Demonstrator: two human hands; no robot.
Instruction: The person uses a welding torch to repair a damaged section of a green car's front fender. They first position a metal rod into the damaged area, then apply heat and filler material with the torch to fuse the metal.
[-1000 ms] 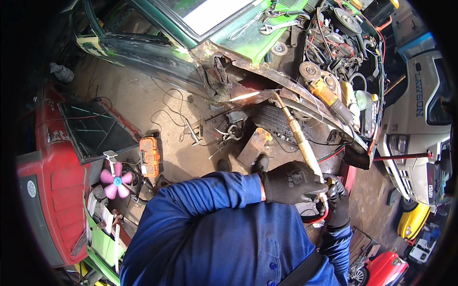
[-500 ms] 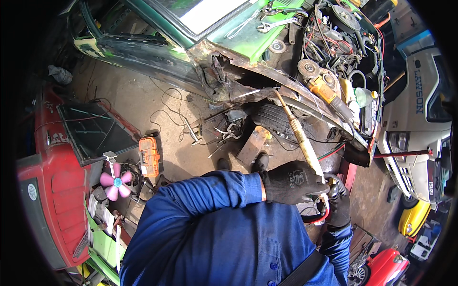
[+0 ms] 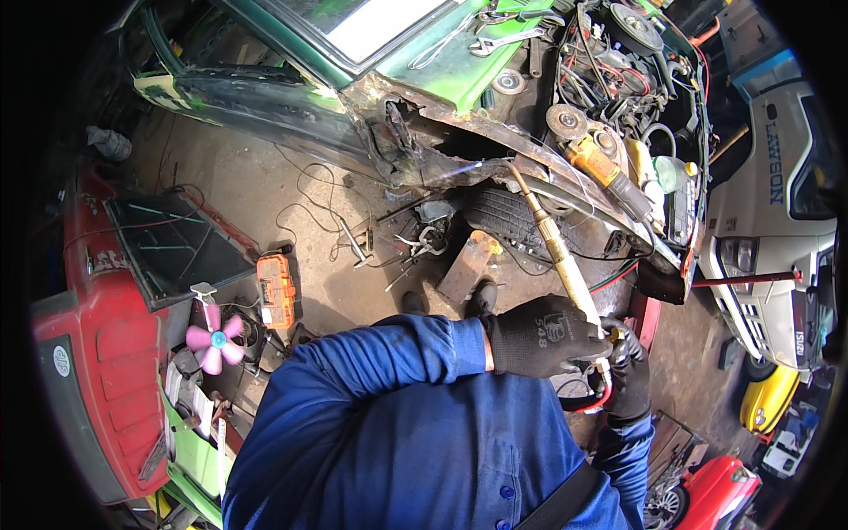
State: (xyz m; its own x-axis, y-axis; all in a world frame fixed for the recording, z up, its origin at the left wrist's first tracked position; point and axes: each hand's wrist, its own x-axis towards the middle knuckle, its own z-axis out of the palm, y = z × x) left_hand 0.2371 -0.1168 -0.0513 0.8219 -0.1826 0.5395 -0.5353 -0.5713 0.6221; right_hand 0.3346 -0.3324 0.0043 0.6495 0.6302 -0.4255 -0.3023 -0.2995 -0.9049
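Torch (image 3: 565, 262) projecting ahead of gloved hands (image 3: 537, 337) (image 3: 629, 384), left wrapped round it, right curled alongside, grip unclear

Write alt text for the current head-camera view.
A gloved left hand grips a lit torch, the right hand at its rear end; the thin flame points toward the rusted, torn bodywork of a green car. An angle grinder lies beside exposed engine parts.

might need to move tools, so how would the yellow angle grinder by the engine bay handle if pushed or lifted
The yellow angle grinder is probably heavy for its size, given its thick body. Its rounded shape suggests it could roll if nudged. With the disc at one end, it may tip that way when lifted.
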